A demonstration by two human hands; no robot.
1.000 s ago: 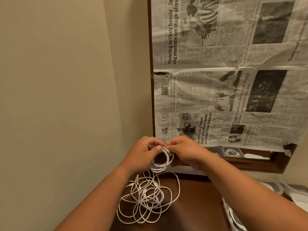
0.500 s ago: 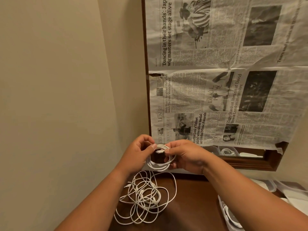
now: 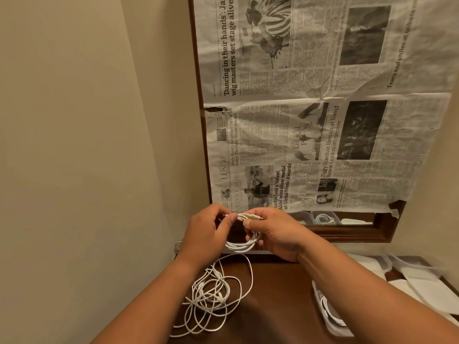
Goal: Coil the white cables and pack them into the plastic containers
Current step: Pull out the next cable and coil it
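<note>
Your left hand (image 3: 208, 234) and right hand (image 3: 275, 234) cover both sides of the coiled cable (image 3: 244, 244): only the top strands and bottom loop show. Your left forearm hides the left side of the loose cable pile (image 3: 211, 301). Your right forearm covers part of the plastic container (image 3: 334, 330). The newspaper (image 3: 323, 120) runs off the top edge and masks most of the mirror (image 3: 360, 219); what its bare strip reflects is too small to tell. The lids (image 3: 422, 286) at right are blurred and cut off.

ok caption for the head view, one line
The left hand and right hand pinch a coiled white cable above a tangle of loose cables on the wooden table.
</note>
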